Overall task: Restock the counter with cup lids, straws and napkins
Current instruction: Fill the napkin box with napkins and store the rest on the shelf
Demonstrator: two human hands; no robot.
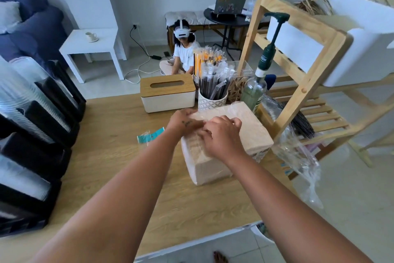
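Note:
A plastic-wrapped pack of beige napkins (247, 126) lies on the wooden counter (119, 147), right of centre. My left hand (182, 121) rests on the pack's top left edge with its fingers on the wrapper. My right hand (221, 134) lies over the near top of the pack, fingers curled into the clear film. Behind the pack stand a white tissue box with a wooden lid (168, 92) and a patterned cup full of wrapped straws (212, 90). Stacks of clear cup lids (32, 109) fill black racks at the left.
A pump bottle (259, 83) stands right behind the napkins, against a wooden shelf rack (307, 83). Loose clear plastic (298, 160) hangs off the counter's right edge. A torn teal wrapper scrap (149, 136) lies on the counter. A person with a headset (183, 49) sits on the floor beyond.

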